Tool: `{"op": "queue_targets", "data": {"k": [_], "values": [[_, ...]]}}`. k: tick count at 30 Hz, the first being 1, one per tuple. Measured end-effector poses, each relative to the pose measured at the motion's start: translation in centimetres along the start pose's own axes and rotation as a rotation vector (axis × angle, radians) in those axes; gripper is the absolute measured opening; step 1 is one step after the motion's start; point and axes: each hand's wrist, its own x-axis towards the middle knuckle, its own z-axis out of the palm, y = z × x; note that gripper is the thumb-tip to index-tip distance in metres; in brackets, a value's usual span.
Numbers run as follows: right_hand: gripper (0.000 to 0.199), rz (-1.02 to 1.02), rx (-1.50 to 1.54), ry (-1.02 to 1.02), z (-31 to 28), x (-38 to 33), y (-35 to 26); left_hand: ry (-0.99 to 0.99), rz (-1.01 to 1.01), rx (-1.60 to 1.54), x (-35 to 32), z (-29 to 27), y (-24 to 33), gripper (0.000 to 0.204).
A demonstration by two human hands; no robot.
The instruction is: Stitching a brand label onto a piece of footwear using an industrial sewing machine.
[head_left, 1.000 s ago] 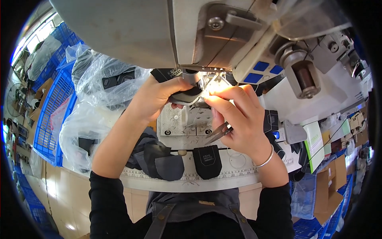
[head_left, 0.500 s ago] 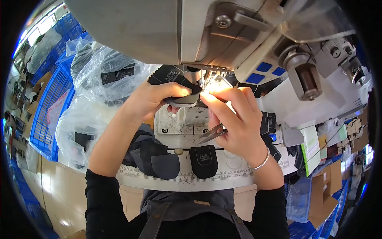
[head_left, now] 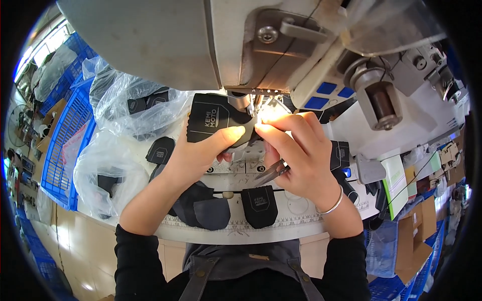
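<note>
My left hand [head_left: 196, 158] grips a black fabric piece [head_left: 203, 120] with a pale printed mark and a stitched line, thumb on top. The piece's right end reaches under the lit needle area of a sewing machine [head_left: 150, 42]. Close by, my right hand [head_left: 301, 158] has thumb and index finger pinched at the needle; glare hides what lies between the fingertips. Held in that hand's lower fingers is a pair of thread snips [head_left: 270, 173], blades pointing left. Below the hands, a similar black piece [head_left: 259, 206] lies beside a stack of dark grey pieces [head_left: 212, 213].
Clear plastic bags [head_left: 113, 165] with black pieces lie at the left, beside a blue crate [head_left: 65, 145]. A thread spool [head_left: 383, 105] is mounted at the machine's right. Cardboard boxes [head_left: 415, 241] stand at the lower right. A ruler strip [head_left: 296, 219] runs along the table's front edge.
The fabric piece has turned to show more of its printed face. My left hand has shifted slightly down. My right hand stays pinched near the needle, still holding the snips.
</note>
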Motion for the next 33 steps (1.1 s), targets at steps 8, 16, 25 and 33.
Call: {"op": "queue_targets", "data": {"k": [8, 16, 25, 33], "values": [[0.034, -0.013, -0.007, 0.016, 0.1, 0.1, 0.1, -0.023, 0.13, 0.076, 0.7, -0.3, -0.5, 0.018], [0.033, -0.007, 0.005, 0.009, 0.0, 0.2, 0.0, 0.053, 0.024, -0.061, 1.7, 0.0, -0.3, 0.014], [0.032, -0.026, 0.011, 0.036, 0.1, 0.2, 0.1, 0.118, 0.135, -0.027, 1.1, 1.0, -0.5, 0.012], [0.032, -0.028, -0.005, 0.043, 0.0, 0.3, 0.2, 0.201, 0.232, -0.034, 0.6, 2.0, -1.0, 0.011]]}}
